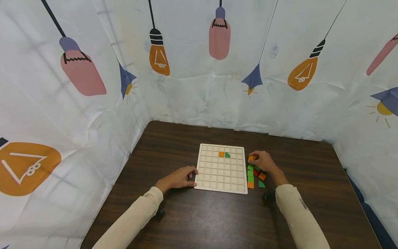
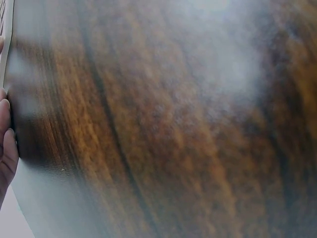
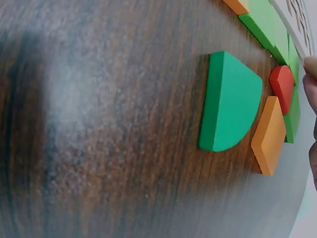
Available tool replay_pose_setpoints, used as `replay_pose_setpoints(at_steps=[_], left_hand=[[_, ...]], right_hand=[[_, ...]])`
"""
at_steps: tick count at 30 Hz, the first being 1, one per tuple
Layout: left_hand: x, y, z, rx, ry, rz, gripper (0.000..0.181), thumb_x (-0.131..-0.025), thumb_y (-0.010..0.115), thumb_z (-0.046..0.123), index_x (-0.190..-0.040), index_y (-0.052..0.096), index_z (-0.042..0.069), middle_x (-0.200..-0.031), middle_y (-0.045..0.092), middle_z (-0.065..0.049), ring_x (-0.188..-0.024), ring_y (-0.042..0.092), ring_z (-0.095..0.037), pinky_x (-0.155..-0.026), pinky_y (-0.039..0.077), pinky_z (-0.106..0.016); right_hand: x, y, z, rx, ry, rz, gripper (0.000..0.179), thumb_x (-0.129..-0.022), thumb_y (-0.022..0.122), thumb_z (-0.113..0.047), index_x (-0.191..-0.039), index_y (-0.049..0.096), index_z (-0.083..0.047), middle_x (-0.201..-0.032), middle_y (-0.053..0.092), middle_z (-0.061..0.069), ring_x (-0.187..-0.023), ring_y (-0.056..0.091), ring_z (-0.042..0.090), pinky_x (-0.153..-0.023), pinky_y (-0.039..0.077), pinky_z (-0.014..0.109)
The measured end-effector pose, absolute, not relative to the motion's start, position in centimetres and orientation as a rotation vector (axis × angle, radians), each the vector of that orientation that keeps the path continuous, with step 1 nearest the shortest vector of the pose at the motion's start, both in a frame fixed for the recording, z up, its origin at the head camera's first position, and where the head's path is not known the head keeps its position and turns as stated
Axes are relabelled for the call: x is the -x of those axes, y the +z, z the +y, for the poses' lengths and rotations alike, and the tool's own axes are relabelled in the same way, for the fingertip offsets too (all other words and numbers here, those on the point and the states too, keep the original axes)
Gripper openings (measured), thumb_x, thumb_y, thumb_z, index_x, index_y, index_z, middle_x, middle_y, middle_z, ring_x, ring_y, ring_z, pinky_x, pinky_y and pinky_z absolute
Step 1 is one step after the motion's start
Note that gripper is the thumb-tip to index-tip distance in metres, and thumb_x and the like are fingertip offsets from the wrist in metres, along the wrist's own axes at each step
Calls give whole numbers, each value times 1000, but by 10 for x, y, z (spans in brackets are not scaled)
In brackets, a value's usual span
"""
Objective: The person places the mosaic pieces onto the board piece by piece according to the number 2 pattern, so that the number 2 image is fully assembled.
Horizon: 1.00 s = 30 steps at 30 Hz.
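A cream grid board [image 1: 219, 173] lies on the dark wooden table. An orange square tile [image 1: 221, 154] and a green quarter-round tile [image 1: 227, 155] sit side by side in its upper cells. My left hand [image 1: 180, 177] rests at the board's left edge, thumb and fingertips touching it, apart from each other. Beyond the upper right edge, my right hand [image 1: 263, 161] pinches another orange tile [image 1: 250, 157] between thumb and fingers. Below that hand are several loose tiles: light green squares [image 1: 250, 173], a red piece [image 3: 282, 87], an orange tile [image 3: 270, 136] and a green quarter-round [image 3: 233, 101].
The brown table [image 1: 214, 221] has rounded back corners. White cloth [image 1: 199, 100] printed with lamps hangs behind it and at both sides. Another orange tile [image 1: 250, 185] lies against the board's lower right edge. Dark wrist devices [image 1: 268, 197] show beneath the cream sleeves [image 1: 298, 211].
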<state>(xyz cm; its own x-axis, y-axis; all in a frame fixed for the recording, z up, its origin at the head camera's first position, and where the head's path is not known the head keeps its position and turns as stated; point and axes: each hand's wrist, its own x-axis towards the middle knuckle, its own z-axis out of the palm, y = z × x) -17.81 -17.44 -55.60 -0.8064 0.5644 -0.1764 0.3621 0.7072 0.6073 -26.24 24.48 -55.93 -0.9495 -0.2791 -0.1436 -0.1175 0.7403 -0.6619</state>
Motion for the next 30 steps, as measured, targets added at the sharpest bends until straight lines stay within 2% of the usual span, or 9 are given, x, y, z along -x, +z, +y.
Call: replay_pose_setpoints(at_steps=[8,15,22,30], left_hand=[[179,-557,-176,-722,804,2568,42,-90,76,34,-125,58,19,-96,54,3,-79,51,-9,-74,44,-29],[179,-560,-177,-721,815,2560,42,-90,76,35,-125,58,20,-97,53,4,-79,51,-10,-74,44,-30],[181,-560,-176,-745,806,2562,42,-90,76,35,-125,58,20,-96,52,6,-79,51,-9,-74,44,-28],[180,-560,-178,-728,804,2561,43,-90,77,36,-125,59,20,-96,53,5,-79,51,-9,-74,44,-29]], right_hand=[[260,-550,240,320,-1045,2735,33,-91,74,-20,-117,66,0,-94,64,12,-78,55,22,-65,45,34],[258,-546,230,359,-1116,2758,30,-88,78,-16,-111,64,0,-88,63,9,-74,54,19,-64,44,30],[259,-543,216,438,-1214,2731,30,-88,77,-13,-111,65,0,-84,62,5,-73,53,16,-64,43,28],[260,-544,195,446,-1260,2650,29,-91,73,-12,-117,67,-2,-94,63,10,-68,51,18,-58,42,29]])
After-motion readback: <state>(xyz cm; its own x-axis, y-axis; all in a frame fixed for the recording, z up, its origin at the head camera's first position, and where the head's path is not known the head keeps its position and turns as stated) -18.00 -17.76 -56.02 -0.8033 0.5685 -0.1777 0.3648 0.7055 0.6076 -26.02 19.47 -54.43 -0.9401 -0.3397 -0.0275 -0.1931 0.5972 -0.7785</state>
